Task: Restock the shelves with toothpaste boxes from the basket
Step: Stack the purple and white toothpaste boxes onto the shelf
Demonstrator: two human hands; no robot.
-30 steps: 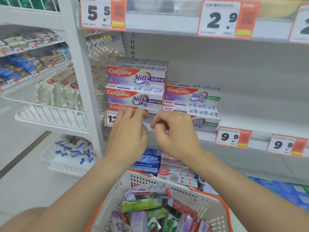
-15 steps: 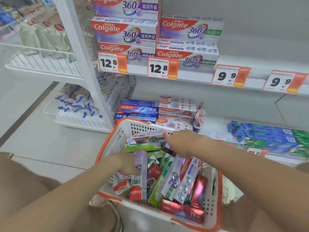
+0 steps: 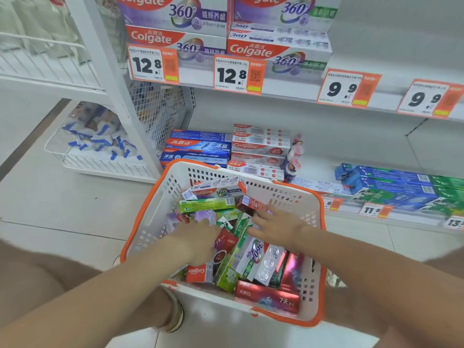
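A white basket with an orange rim (image 3: 150,217) sits low in front of me, filled with several mixed toothpaste boxes: a green one (image 3: 206,205), a Colgate 360 box (image 3: 216,190), a red one (image 3: 268,296). My left hand (image 3: 198,237) reaches into the pile's middle, its fingers lying against a purple box (image 3: 204,217). My right hand (image 3: 276,224) rests on the boxes beside it with fingers spread, gripping nothing. Stacked Colgate 360 boxes (image 3: 175,16) fill the upper shelf's left part.
Price tags 12.8 (image 3: 153,64) and 9.9 (image 3: 347,87) line the upper shelf edge. The lower shelf holds blue boxes (image 3: 198,146), red-white Colgate boxes (image 3: 258,149) and blue-green boxes (image 3: 401,187). A white upright post (image 3: 118,91) and wire bins (image 3: 100,156) stand to the left.
Both hands left the upper shelf's edge and dropped into the basket. My view tilted down with them. Since half a second ago the hands have shifted within the pile.
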